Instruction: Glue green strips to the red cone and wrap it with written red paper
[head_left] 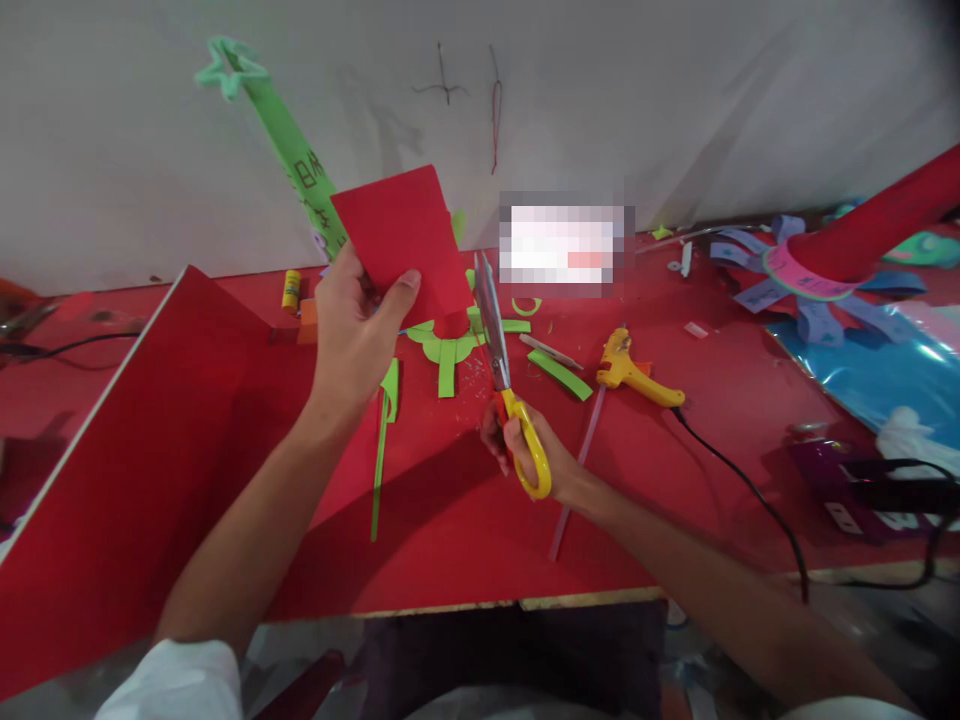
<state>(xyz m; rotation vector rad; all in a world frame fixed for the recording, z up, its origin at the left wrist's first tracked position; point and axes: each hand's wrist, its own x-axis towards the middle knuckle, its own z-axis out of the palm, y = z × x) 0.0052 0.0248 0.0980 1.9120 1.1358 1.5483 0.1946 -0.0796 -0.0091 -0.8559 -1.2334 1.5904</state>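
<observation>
A red sheet of paper (409, 240) is pinched in my left hand (360, 330), with the thumb on its front face, above the back of the table. My right hand (532, 445) has its fingers in the handles of the yellow and red scissors (531, 440). Their blades point up, close beside the sheet's lower right corner. Behind and below the sheet lie green paper pieces (447, 368), partly hidden by it. A green strip (560, 374) rests right of the scissors, and a thin green strip (379, 470) lies below my left hand.
A yellow glue gun (637, 375) with a black cord lies at right. A large red board (142, 430) leans at left. A glue stick (292, 292) and green column (289, 140) stand behind. At far right are a red tube (885, 220) and blue plastic packet (885, 370).
</observation>
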